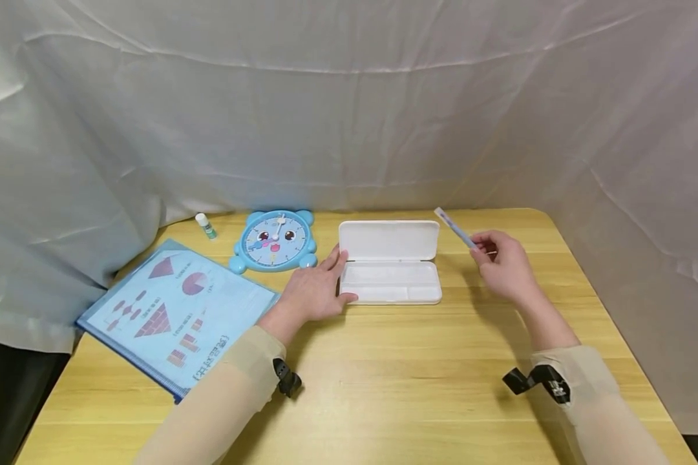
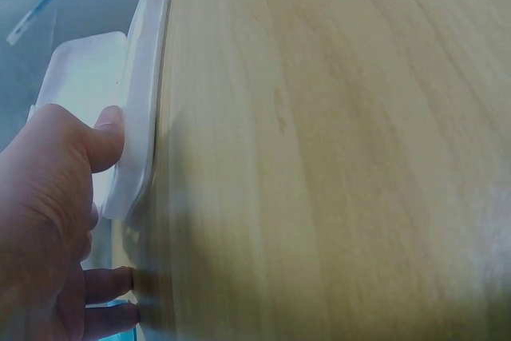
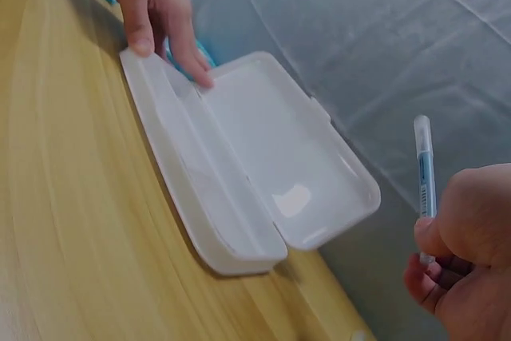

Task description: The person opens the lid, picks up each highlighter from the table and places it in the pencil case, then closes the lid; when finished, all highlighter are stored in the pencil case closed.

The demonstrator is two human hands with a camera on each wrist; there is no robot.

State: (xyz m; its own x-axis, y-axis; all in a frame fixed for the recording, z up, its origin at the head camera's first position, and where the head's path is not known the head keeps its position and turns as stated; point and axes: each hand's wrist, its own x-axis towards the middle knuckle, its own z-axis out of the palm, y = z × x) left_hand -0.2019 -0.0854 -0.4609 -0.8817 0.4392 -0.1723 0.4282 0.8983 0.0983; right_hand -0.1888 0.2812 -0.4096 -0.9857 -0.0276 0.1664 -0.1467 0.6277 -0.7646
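Observation:
A white pencil case [image 1: 391, 284] sits on the table with its lid raised at the back; its compartments show no contents. My left hand [image 1: 316, 287] holds its left end, thumb at the front corner and forefinger by the lid hinge. To the right of the case, my right hand [image 1: 505, 266] pinches a slim pen [image 3: 426, 173] between thumb and fingers, above the table. The pen has a clear cap and a blue barrel with a barcode label. Its capped end points up and left, toward the raised lid; the other end is partly hidden by the fingers.
Left of the case lies a blue toy clock [image 1: 276, 239] with a cartoon face. Beyond it stands a small glue stick [image 1: 206, 225] with a white cap. A blue zip document folder [image 1: 177, 316] lies at the left, under the left forearm. Grey cloth [image 1: 349, 116] hangs behind the table.

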